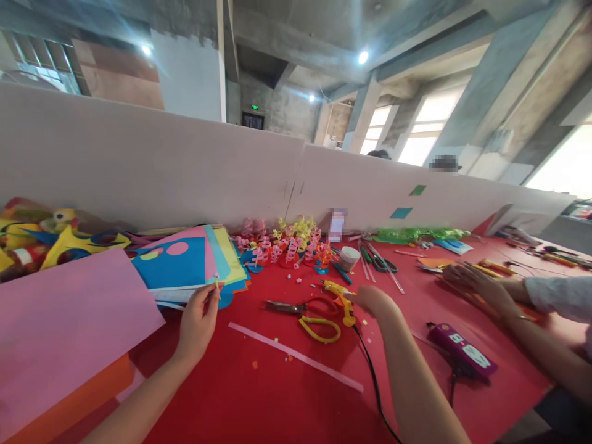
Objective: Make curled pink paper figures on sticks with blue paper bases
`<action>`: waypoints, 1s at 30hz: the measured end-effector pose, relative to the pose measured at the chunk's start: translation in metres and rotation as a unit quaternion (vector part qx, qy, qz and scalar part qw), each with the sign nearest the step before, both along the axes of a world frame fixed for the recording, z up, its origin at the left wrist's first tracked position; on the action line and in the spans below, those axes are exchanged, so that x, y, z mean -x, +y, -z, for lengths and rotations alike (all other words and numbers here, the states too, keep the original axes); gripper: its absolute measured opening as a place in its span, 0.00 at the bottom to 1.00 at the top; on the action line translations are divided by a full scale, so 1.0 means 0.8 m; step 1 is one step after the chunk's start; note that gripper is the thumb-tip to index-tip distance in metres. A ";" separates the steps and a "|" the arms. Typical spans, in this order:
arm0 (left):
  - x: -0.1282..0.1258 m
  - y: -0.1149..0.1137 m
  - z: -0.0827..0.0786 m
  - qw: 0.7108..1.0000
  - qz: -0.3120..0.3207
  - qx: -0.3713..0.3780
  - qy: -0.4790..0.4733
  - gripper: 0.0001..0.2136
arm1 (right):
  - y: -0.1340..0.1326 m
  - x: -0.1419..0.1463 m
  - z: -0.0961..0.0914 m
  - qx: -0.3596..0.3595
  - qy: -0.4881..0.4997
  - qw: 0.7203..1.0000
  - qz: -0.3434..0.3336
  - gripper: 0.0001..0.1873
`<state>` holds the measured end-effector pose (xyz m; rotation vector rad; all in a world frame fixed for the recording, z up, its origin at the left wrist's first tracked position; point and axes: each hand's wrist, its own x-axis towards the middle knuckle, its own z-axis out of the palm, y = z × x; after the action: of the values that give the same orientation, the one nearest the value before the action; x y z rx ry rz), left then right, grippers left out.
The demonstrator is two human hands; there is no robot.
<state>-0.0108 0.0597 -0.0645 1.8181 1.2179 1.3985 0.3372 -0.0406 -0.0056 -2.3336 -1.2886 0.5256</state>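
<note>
My left hand [200, 317] is raised above the table's left side. Its thumb and fingertips pinch a thin, short yellowish stick [217, 290] with a small pale tip; its exact kind is too small to make out. Fingers curled, my right hand [377, 303] is at the rear end of a yellow hot glue gun [341, 301], which lies on the red table. The fingertips are partly hidden, but they seem to grip it there. Left of the gun lie scissors [305, 311] with red and yellow handles. A pink paper strip [296, 357] is stretched out in front of them.
Pink and yellow paper curls [289, 242] stand at the back by a white tub [349, 258]. Coloured sheets [176, 262] and a large pink sheet [69, 345] cover the left. Rightward are a purple device [462, 350] and another person's hands [481, 287]. A white partition [152, 166] runs behind.
</note>
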 end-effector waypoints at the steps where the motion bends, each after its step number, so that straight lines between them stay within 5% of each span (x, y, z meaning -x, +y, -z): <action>1: 0.000 0.000 0.000 1.000 -0.001 -0.003 0.003 0.16 | -0.005 -0.007 0.009 0.028 0.019 0.999 0.010 0.20; 4: 0.000 0.000 0.003 1.000 0.005 -0.001 0.020 0.16 | -0.013 -0.013 0.032 0.087 0.081 0.993 0.027 0.21; 8: -0.001 0.000 0.006 0.999 0.011 -0.015 0.032 0.17 | -0.010 -0.014 0.042 0.066 0.151 0.985 0.044 0.19; 17: -0.004 -0.001 0.013 0.999 0.038 0.034 -0.013 0.17 | -0.003 -0.018 -0.005 -0.163 0.205 0.964 0.039 0.15; 22: -0.008 -0.005 0.015 0.994 0.052 0.074 -0.063 0.18 | 0.025 0.048 -0.017 -0.305 0.256 0.916 -0.046 0.25; 27: -0.013 -0.012 0.009 0.988 0.083 0.093 -0.096 0.16 | 0.046 0.143 -0.006 -0.224 0.075 0.967 -0.095 0.11; 30: -0.015 -0.015 0.005 0.986 0.084 0.103 -0.098 0.15 | 0.044 0.178 0.001 -0.173 0.029 0.972 -0.156 0.08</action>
<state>0.0008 0.0476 -0.0683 1.5628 1.0412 1.2749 0.1947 -0.0057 -0.0068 -1.8327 -1.5870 0.4189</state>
